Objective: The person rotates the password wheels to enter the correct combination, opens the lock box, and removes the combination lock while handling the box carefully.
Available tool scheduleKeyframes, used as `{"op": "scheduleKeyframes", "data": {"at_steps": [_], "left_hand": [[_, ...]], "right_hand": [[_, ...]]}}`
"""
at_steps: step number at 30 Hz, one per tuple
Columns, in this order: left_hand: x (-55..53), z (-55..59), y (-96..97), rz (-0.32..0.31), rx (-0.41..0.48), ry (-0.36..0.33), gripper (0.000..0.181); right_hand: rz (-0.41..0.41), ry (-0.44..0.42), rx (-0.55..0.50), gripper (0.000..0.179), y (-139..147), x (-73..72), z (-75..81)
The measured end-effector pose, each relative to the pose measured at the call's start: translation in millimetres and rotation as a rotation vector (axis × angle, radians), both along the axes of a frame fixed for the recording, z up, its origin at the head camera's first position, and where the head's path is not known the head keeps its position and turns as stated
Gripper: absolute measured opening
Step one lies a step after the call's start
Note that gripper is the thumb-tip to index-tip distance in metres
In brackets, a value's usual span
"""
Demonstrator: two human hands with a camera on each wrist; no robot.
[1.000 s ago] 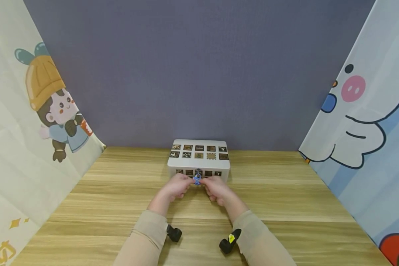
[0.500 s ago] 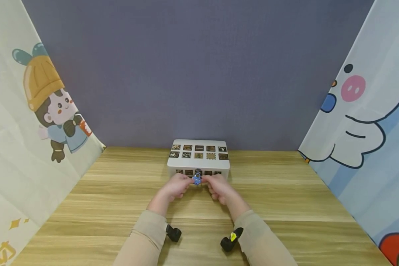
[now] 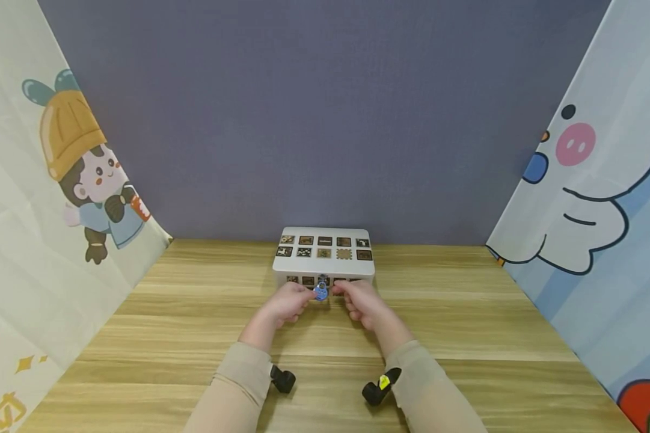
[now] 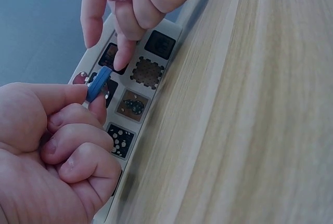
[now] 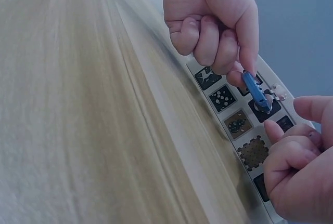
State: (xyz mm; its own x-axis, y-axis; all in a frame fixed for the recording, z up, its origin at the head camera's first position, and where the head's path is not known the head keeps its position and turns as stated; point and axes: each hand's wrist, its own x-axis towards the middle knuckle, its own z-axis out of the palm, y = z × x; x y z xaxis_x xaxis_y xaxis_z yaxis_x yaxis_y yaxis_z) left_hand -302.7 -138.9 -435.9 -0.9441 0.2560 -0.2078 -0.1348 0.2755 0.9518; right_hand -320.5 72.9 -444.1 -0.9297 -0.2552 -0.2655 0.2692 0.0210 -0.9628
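Observation:
A white box with small dark picture squares stands against the back wall. At the metal clasp on its front is a small blue padlock. My left hand pinches the padlock between thumb and index finger, the other fingers curled. On the other side of the padlock is my right hand, holding nothing. In the right wrist view its thumb and index finger are spread apart, with a gap to the padlock. Whether the shackle is locked cannot be told.
The box rests at the far edge of a wood-grain table. A grey-purple panel rises behind it. Cartoon-printed cloths hang on the left and right. Each wrist carries a black camera.
My right hand has let go of the padlock and shifted slightly right, its thumb and index finger now apart from it. My left hand keeps its pinch in the same place.

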Motion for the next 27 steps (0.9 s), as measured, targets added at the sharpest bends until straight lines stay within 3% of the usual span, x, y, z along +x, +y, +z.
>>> {"op": "scheduleKeyframes", "data": {"at_steps": [15,27], "left_hand": [[0.0,-0.1,-1.5,-0.028,0.009,-0.015,0.032],[-0.1,0.8,0.1,-0.02,-0.004,-0.019,0.031]], "right_hand": [[-0.015,0.045,0.076,0.037,-5.0,1.4,-0.7],[0.049,0.079,0.12,0.033,-8.7,6.2,-2.2]]}}
